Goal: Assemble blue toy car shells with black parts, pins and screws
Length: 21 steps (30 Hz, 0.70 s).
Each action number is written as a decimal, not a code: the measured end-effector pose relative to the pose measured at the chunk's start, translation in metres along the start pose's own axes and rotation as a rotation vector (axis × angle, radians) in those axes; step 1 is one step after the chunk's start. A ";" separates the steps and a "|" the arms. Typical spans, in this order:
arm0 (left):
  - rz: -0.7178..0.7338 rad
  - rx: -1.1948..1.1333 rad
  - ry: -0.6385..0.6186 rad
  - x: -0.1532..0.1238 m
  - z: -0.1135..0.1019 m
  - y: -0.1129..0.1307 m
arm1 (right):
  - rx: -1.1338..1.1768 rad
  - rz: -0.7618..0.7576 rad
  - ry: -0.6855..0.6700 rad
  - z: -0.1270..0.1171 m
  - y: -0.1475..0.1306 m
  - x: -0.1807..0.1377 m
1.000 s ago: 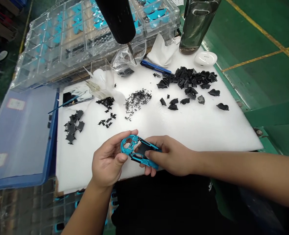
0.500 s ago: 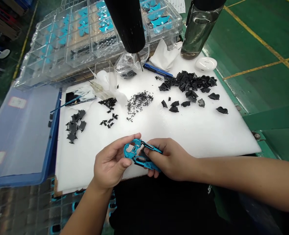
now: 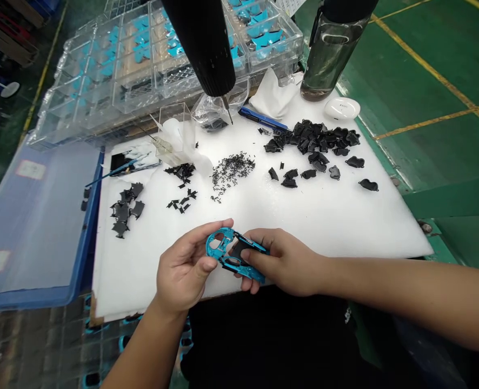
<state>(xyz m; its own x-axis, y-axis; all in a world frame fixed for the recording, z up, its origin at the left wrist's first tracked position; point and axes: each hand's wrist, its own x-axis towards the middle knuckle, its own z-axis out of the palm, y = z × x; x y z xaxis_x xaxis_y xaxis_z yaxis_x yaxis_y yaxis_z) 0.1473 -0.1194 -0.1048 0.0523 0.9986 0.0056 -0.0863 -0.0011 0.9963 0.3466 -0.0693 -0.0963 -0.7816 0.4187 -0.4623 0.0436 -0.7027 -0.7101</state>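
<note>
At the near edge of the bench [image 3: 337, 221]: I saw the blue frame [image 3: 224, 246] held up between two hands, tilted a little, its ring end toward the left hand [image 3: 183, 273] and its long sides running toward the right hand [image 3: 284, 265].
Ring end: the left hand was curled about it, forefinger at the upper rim and thumb at the lower, gripping the frame from that side.
Long sides: the right hand was clasped around them, fingertips showing underneath and thumb on the dark panel [image 3: 238, 249] between them; its palm hid the tail of the frame from me.
Tiny black pieces [image 3: 232, 170]: they lay scattered beyond the hands, well apart from the frame.
Curved black parts [image 3: 312, 135]: I had these heaped toward the right, with several strays nearer.
Flat black plates [image 3: 121, 210]: they lay grouped at the left.
Driver [image 3: 209, 51]: it hung above the bench, bit pointing down.
Back of the bench: I could make out a bottle [image 3: 332, 59] just beside a white case [image 3: 342, 108].
</note>
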 end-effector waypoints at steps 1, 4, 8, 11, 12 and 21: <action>0.000 0.002 0.004 0.000 0.000 0.000 | 0.006 -0.008 -0.010 -0.001 0.001 0.000; 0.008 -0.003 0.000 0.000 -0.001 -0.001 | 0.047 -0.004 -0.025 -0.001 0.001 0.001; 0.020 -0.010 0.018 0.001 -0.002 -0.003 | 0.131 -0.010 -0.037 -0.002 0.001 0.001; 0.028 -0.007 0.027 0.002 -0.003 -0.003 | 0.137 -0.040 -0.060 -0.002 0.002 0.001; 0.029 -0.009 0.025 0.002 -0.002 -0.002 | 0.131 -0.053 -0.068 -0.003 0.003 0.000; 0.002 -0.022 0.056 0.004 0.000 0.001 | 0.156 -0.040 -0.098 -0.004 0.003 0.003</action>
<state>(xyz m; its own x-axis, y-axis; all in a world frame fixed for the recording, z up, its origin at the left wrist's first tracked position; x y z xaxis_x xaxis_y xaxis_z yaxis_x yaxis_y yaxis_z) 0.1476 -0.1153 -0.1039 -0.0031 1.0000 0.0027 -0.1083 -0.0031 0.9941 0.3471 -0.0681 -0.1020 -0.8382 0.3949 -0.3761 -0.0792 -0.7705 -0.6325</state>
